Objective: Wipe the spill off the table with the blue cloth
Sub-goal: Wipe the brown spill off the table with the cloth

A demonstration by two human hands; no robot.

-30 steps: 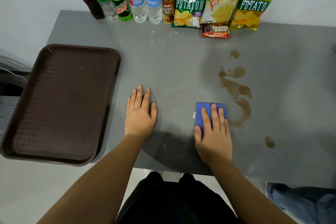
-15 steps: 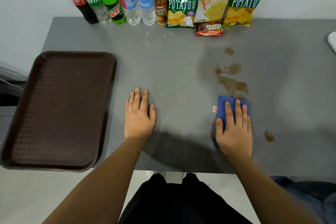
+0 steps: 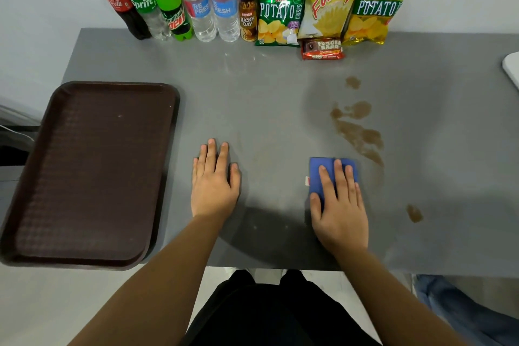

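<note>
**Inspector:** Reporting left to right. What are you seeing at the near left?

**Operator:** I am seeing a brown tray (image 3: pixel 84 174) lying bare, overhanging the grey table (image 3: pixel 252 98) edge. Beside it my left hand (image 3: pixel 214 185) is resting flat on the tabletop, fingers extended and close together, gripping nothing.

**Inspector:** And the cloth?

**Operator:** I am pressing the blue cloth (image 3: pixel 320 177) flat under my right hand (image 3: pixel 339 205), fingers stretched out over it, slightly spread, palm down. It is sitting just left of the spill.

**Inspector:** Progress?

**Operator:** I am judging the job as partly done at most. The brown spill (image 3: pixel 361 135) is showing as a long streak running toward the snack packets (image 3: pixel 331 11), with one separate drop (image 3: pixel 414 213) nearer me on the right. A faint smear beside the cloth is suggesting that area is being worked; the main patches remain.
</note>
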